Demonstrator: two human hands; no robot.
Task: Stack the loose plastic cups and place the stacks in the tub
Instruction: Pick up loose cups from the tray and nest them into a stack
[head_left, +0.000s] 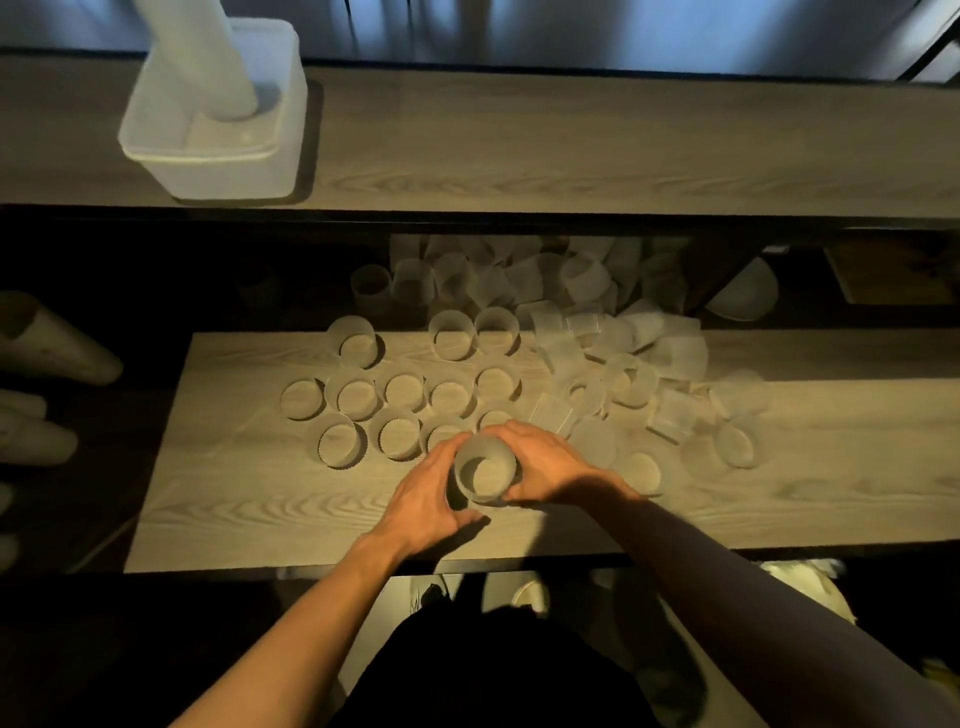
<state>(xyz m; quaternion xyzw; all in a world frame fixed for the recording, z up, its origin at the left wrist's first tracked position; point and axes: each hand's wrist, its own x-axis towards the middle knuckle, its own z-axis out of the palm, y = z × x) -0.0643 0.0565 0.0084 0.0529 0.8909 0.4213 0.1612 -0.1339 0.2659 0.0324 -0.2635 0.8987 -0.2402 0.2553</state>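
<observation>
Both hands at lower centre of the frame: left hand (428, 493) and right hand (540, 467) curled around one frosted translucent plastic cup (485, 475), upright on the pale wood-grain shelf (270, 499), fingers touching its sides. Just above, about fourteen loose upright cups (402, 392) in rough rows, mouths up. To the right and behind, a jumbled heap of tipped cups (597, 312), too overlapped to count. Upper left of the frame: one white rectangular plastic tub (218, 171) on the upper wooden shelf (571, 145), holding one tall leaning stack of cups (202, 57).
</observation>
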